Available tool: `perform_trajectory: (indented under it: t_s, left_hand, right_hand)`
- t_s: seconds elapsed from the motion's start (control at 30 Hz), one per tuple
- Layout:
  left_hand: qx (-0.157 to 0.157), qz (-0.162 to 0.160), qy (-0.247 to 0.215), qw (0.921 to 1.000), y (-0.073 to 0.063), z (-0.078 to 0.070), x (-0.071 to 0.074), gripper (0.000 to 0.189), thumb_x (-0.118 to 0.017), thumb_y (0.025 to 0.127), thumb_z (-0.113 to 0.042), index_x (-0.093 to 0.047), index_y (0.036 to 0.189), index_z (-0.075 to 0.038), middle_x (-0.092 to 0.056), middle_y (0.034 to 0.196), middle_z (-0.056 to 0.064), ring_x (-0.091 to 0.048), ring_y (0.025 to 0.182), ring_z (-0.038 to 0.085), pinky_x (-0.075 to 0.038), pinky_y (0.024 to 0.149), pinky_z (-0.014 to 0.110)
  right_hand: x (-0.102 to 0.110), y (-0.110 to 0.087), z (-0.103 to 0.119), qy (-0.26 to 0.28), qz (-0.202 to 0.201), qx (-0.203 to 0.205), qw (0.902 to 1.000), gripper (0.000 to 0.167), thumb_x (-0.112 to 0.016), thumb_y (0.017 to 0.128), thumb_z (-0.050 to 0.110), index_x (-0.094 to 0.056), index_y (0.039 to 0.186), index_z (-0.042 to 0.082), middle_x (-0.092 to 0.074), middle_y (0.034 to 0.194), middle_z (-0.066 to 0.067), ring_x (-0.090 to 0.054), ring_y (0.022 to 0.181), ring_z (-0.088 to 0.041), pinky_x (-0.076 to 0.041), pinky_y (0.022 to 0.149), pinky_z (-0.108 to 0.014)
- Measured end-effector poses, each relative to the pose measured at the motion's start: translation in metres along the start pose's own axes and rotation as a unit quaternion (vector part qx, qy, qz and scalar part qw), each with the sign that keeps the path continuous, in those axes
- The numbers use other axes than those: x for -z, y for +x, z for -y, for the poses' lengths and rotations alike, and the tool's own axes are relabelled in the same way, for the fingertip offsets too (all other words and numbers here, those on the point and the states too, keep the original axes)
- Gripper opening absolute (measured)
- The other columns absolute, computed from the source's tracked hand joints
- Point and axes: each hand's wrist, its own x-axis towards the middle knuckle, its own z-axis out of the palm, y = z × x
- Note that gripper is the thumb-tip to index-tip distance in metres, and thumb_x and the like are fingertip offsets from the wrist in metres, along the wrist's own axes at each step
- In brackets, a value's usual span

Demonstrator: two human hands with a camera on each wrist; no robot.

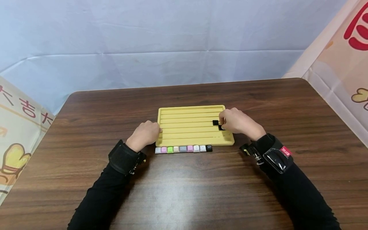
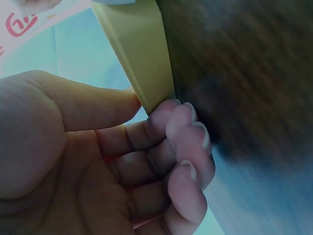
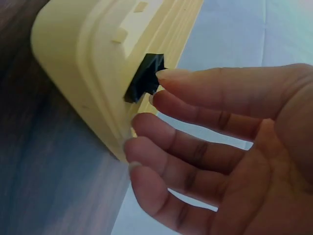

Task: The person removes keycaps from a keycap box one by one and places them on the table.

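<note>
A yellow ridged tray lies on the wooden table. My left hand grips its left edge; in the left wrist view the thumb is on the rim and the curled fingers are against the side wall. Over the tray's right part, my right hand pinches a black keycap between thumb and index finger, low against the ridges. The other right fingers curl loosely by the tray's side. Another black keycap sits on the tray just left of this hand.
Along the tray's front edge runs a row of several keycaps in white, pink, green, grey and black. The wooden table extends around the tray. Behind it hangs a pale blue cloth, with printed cloths at both sides.
</note>
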Motion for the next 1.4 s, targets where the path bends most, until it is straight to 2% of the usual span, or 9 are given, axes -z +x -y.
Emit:
perform_trajectory:
  t_s: [0.2,0.43,0.57,0.7,1.0,1.23,1.4]
  left_hand:
    - [0.003,0.002,0.001,1.0000,0.001,0.000,0.000,0.042,-0.041,0.099,-0.019,-0.047,0.058,-0.011,-0.027,0.051,-0.001,-0.025,0.042,0.011,-0.025,0.044,0.023]
    - [-0.002,-0.001,0.005,1.0000,0.001,0.001,-0.001,0.040,-0.042,0.099,-0.019,-0.049,0.060,-0.009,-0.028,0.053,0.000,-0.027,0.043,0.012,-0.026,0.045,0.024]
    - [0.001,0.002,0.010,0.9999,0.002,0.000,-0.001,0.039,-0.041,0.099,-0.019,-0.052,0.063,-0.008,-0.028,0.053,0.000,-0.027,0.043,0.012,-0.026,0.045,0.024]
    - [0.004,0.006,0.011,0.9999,0.002,0.000,0.000,0.038,-0.041,0.099,-0.019,-0.053,0.064,-0.008,-0.028,0.053,0.000,-0.028,0.043,0.013,-0.026,0.045,0.025]
    - [0.005,0.007,0.007,0.9999,0.001,-0.001,0.000,0.038,-0.041,0.099,-0.019,-0.054,0.065,-0.007,-0.028,0.053,0.000,-0.027,0.043,0.012,-0.026,0.045,0.024]
    - [-0.001,0.006,0.003,1.0000,0.000,0.000,-0.001,0.042,-0.041,0.099,-0.019,-0.046,0.058,-0.010,-0.026,0.051,-0.001,-0.024,0.041,0.011,-0.024,0.044,0.023]
    - [-0.002,0.004,0.005,1.0000,0.000,0.000,-0.001,0.042,-0.041,0.099,-0.019,-0.045,0.058,-0.010,-0.026,0.051,-0.001,-0.023,0.042,0.011,-0.023,0.044,0.023]
  right_hand:
    - [-0.003,0.001,-0.002,0.009,0.006,-0.002,0.9999,0.005,-0.055,0.086,-0.004,-0.059,0.089,-0.001,-0.055,0.085,-0.010,-0.043,0.066,-0.020,-0.033,0.062,-0.034]
    - [-0.004,0.002,-0.003,0.002,0.001,0.000,1.0000,0.005,-0.055,0.086,-0.004,-0.057,0.086,0.001,-0.053,0.080,-0.009,-0.042,0.064,-0.019,-0.032,0.060,-0.033]
    - [-0.004,0.001,-0.003,-0.002,-0.005,0.006,1.0000,0.015,-0.053,0.086,-0.005,-0.047,0.076,0.005,-0.039,0.068,-0.004,-0.030,0.059,-0.016,-0.027,0.059,-0.034]
    - [-0.004,0.001,-0.003,-0.003,-0.008,0.009,0.9999,0.025,-0.053,0.087,-0.004,-0.038,0.071,0.009,-0.025,0.065,-0.001,-0.022,0.057,-0.014,-0.025,0.060,-0.034]
    - [-0.001,-0.002,0.000,-0.008,-0.012,0.005,0.9999,0.019,-0.053,0.086,-0.002,-0.044,0.072,0.007,-0.035,0.065,-0.005,-0.028,0.057,-0.015,-0.026,0.058,-0.033]
    - [0.002,-0.007,0.002,-0.014,-0.014,0.004,0.9998,0.014,-0.054,0.085,-0.001,-0.048,0.074,0.006,-0.044,0.069,-0.007,-0.034,0.058,-0.017,-0.028,0.058,-0.033]
    - [0.002,-0.013,0.003,-0.014,-0.018,0.008,0.9997,0.020,-0.053,0.081,-0.002,-0.041,0.069,0.007,-0.034,0.063,-0.003,-0.029,0.054,-0.015,-0.025,0.055,-0.030]
